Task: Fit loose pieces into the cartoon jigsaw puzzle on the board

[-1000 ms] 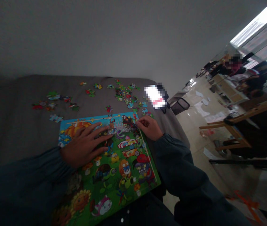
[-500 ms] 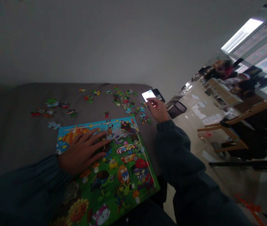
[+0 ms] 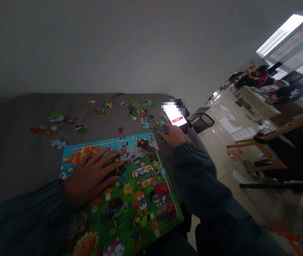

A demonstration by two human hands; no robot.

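The left hand [image 3: 87, 179] lies flat on the puzzle [image 3: 130, 208], fingers spread; the right hand [image 3: 174, 135] curls over pieces [image 3: 158, 124] beside its far right corner, whether pinching I cannot tell. The puzzle rests on the gray counter [image 3: 20, 160], a wall [image 3: 100, 49] behind.

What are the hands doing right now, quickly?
Left hand: open, spread on the puzzle board.
Right hand: partly curled by the loose pieces; whether it holds one cannot be told.

The left hand [image 3: 92, 176] hides part of the puzzle board [image 3: 131, 197], whose bottom is cut off.
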